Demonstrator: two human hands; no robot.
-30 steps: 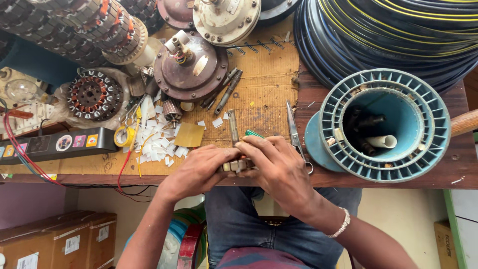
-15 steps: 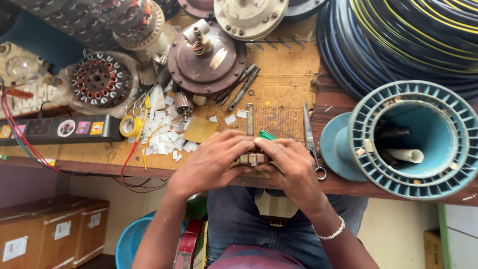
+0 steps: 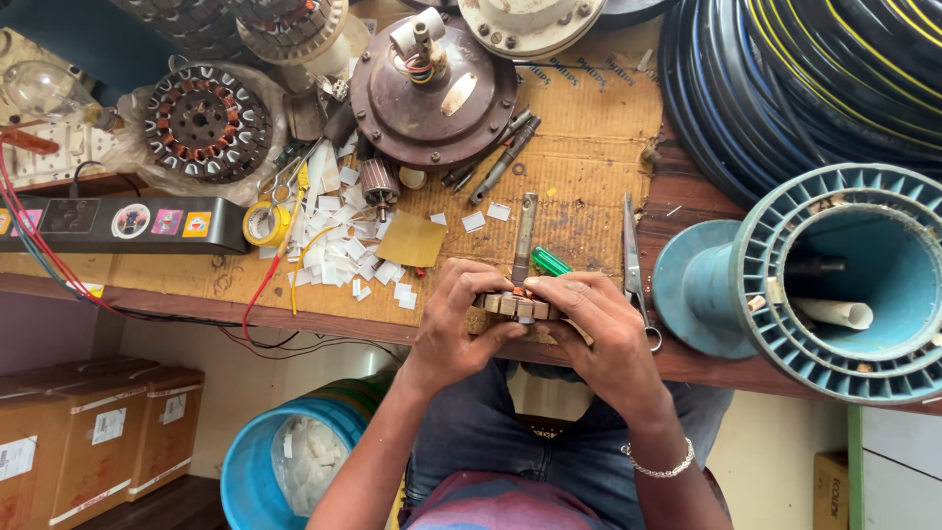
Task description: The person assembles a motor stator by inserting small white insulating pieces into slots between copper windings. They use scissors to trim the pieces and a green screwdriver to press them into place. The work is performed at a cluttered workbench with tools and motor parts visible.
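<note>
While both hands, left hand [image 3: 453, 316], right hand [image 3: 597, 324], fingers curled, clasp one slotted core [image 3: 517, 305].

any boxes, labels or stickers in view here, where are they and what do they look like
Cardboard boxes: floor, lower left; brown, each with a white rectangular label.
Power strip: left bench edge; long, black, with round white, pink and yellow square stickers.
Small box: floor, lower right; brown cardboard with dark print.
Paper slips: bench, left of the hands; small white blank rectangles.
No screens or signs.
</note>
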